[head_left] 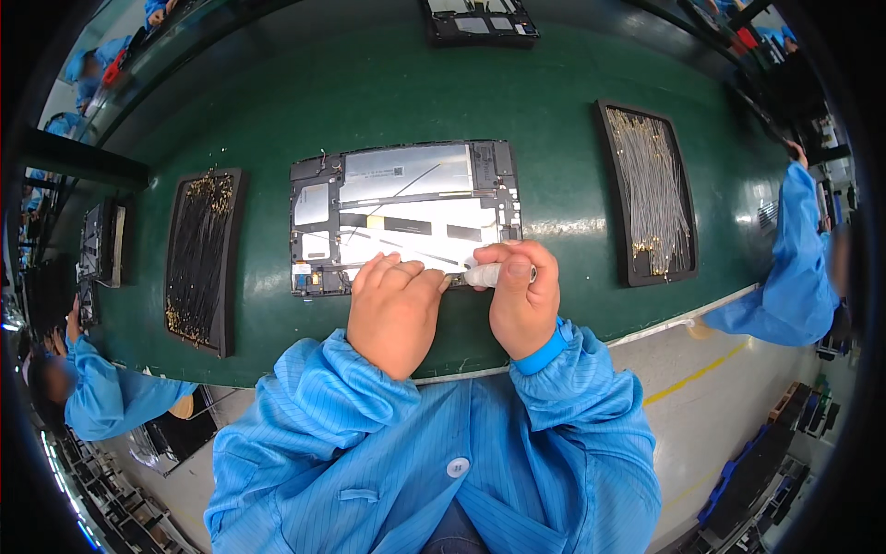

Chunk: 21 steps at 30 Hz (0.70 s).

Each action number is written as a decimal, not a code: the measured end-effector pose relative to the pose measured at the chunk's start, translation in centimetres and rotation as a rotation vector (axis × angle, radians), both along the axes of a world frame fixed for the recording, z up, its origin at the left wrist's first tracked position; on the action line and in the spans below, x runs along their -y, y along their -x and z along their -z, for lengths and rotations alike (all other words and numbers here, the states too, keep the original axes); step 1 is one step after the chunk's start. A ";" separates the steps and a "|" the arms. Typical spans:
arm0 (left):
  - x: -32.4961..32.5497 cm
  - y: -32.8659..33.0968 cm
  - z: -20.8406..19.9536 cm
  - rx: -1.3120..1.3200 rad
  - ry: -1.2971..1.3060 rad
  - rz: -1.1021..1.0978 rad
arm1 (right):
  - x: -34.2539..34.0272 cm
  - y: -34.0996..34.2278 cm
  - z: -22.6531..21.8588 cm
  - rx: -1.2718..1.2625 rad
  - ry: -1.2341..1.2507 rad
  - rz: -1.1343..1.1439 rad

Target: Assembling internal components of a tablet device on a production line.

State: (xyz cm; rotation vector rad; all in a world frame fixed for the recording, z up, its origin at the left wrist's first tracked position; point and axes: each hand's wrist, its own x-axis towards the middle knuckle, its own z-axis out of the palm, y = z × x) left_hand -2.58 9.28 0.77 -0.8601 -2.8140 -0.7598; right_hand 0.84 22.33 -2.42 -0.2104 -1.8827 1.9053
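Observation:
An opened tablet [309, 242] with its inner side up lies in front of me, showing silver and white plates, thin black cables and a dark frame. My left hand [395, 314] rests on its near edge, fingers bent and pressed together; what is under the fingertips is hidden. Close beside it, at the near right corner, my right hand [526, 300] is closed in a pinch. A short whitish piece [483, 275] shows between thumb and fingers, its tip at the tablet's edge; whether it is a tool or a finger wrapping I cannot make out.
On the green table [415, 102], a black tray [227, 305] of black cables stands left and another tray [690, 222] of grey cables right. A second opened device [480, 23] lies at the far edge. People in blue coats work at both sides.

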 end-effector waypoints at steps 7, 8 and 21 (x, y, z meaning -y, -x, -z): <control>0.0 0.3 -0.3 -0.006 0.005 0.018 | 0.0 0.4 -0.4 -0.003 0.007 -0.023; 0.0 0.4 -0.3 -0.013 -0.010 0.019 | 0.0 0.6 -0.6 -0.010 -0.009 -0.022; 0.7 -0.1 0.1 -0.040 0.028 0.034 | 0.4 2.2 -4.5 0.113 -0.777 -0.310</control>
